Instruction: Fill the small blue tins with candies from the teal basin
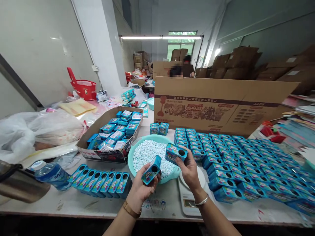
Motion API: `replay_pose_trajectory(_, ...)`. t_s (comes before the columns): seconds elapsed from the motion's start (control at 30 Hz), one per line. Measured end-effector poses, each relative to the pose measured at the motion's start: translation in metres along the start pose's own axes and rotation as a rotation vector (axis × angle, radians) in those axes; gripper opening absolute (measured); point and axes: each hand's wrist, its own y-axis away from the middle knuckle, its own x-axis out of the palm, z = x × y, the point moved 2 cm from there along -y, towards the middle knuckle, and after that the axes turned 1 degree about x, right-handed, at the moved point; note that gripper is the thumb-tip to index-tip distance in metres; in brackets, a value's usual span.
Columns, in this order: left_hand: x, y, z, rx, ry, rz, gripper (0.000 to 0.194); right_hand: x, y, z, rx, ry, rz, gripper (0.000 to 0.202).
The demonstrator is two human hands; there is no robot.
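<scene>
My left hand (144, 183) is closed round a small blue box (152, 169) with a dark round hole in its end, tilted over the near rim of a mint-green basin (131, 160). The basin holds many small white balls (150, 149). In my right hand (189, 168) is a second blue box (175, 152) of the same kind, held above the basin's right side with its hole facing me. Whether anything is inside either box cannot be made out. Below my right hand stands a white scale (187, 196), partly covered by my wrist.
Rows of blue boxes (246, 164) fill the right of the table; a shorter row (100, 182) stands at the left. Behind it, a carton (103, 155) holds more boxes. A bottle (52, 173) lies at left. A large cardboard box (197, 88) blocks the back; two people are beyond.
</scene>
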Motion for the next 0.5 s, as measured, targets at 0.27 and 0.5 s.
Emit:
replay_pose_trajectory(0.27, -0.008, -0.016, 0.009, 0.194, 0.003, 0.048, 0.035, 0.011, 0.015, -0.005, -0.116, 0.079, 0.007, 0.035)
replay_pose_trajectory(0.5, -0.026, -0.018, 0.004, 0.177, -0.266, -0.043, 0.022, -0.010, 0.012, 0.034, -0.266, 0.252, 0.762, 0.042)
